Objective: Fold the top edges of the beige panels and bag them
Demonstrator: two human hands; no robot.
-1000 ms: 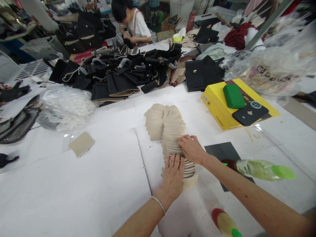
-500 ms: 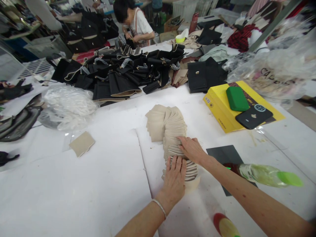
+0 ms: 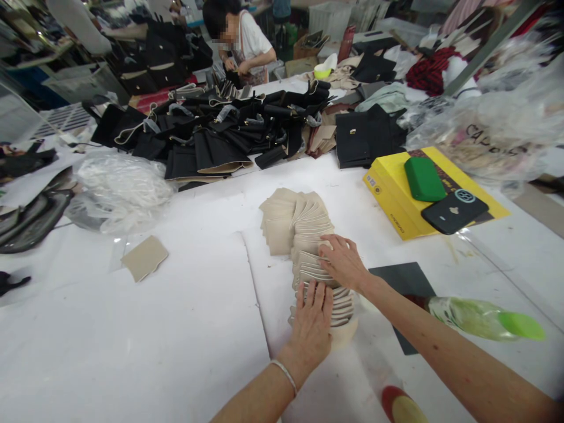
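Observation:
A long, fanned-out row of beige leather-like pieces [image 3: 308,226] lies on the white table, overlapping like shingles and curving to the left at its far end. My left hand [image 3: 312,317] rests flat on the near part of the row, fingers stretched forward and slightly apart. Just beyond it on the right side, my right hand [image 3: 344,261] touches the pieces with bent, spread fingers; whether its fingertips pinch an edge is hard to see. One single beige piece [image 3: 144,258] lies apart on the left.
Black bags [image 3: 229,132] are heaped across the back, with a person [image 3: 251,44] behind them. At right are a yellow box [image 3: 396,197] bearing a green block [image 3: 424,178] and a phone [image 3: 455,210], a bottle [image 3: 478,317] and a dark sheet [image 3: 403,279]. Clear plastic [image 3: 121,194] lies left.
My right hand has shifted slightly away from me along the row, its fingers lifting and bending more. My left hand stays in place on the pieces.

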